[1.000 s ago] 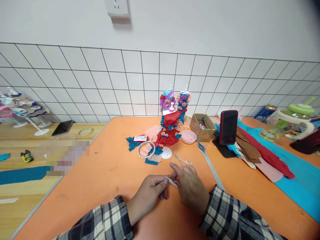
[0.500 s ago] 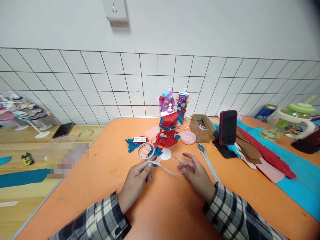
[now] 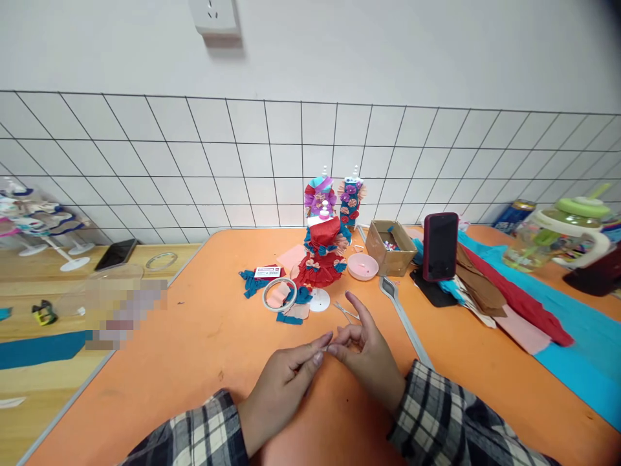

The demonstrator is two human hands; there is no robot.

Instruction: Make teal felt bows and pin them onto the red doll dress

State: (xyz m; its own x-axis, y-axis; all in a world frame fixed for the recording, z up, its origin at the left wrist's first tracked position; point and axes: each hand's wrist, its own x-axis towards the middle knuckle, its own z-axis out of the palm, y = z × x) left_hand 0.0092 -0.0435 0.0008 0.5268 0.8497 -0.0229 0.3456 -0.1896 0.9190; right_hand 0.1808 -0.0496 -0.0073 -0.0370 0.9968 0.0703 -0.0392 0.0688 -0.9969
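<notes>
Both my hands rest low on the orange table (image 3: 204, 336), fingertips meeting. My left hand (image 3: 286, 383) pinches thumb and forefinger together at a thin white strip (image 3: 325, 349), of which only a sliver shows. My right hand (image 3: 365, 353) pinches the same spot from the right, its index finger lifted. Small scissors (image 3: 347, 312) lie just beyond my right hand. A roll of tape (image 3: 279, 294) lies farther back on blue paper scraps, beside a doll in a red paper dress (image 3: 321, 262) on a white stand.
A pink bowl (image 3: 363, 266), a cardboard box (image 3: 391, 246) and a propped phone (image 3: 440, 246) stand behind. Brown, red, pink and blue paper sheets (image 3: 524, 304) cover the right side near a green-lidded bottle (image 3: 557, 243). A grey strip (image 3: 405, 317) runs along the table. The wooden table at the left holds a phone (image 3: 115, 254) and dolls (image 3: 39, 220).
My hands had drawn apart with the white strip trailing from my left hand; now they have come back together and pinch it at one point.
</notes>
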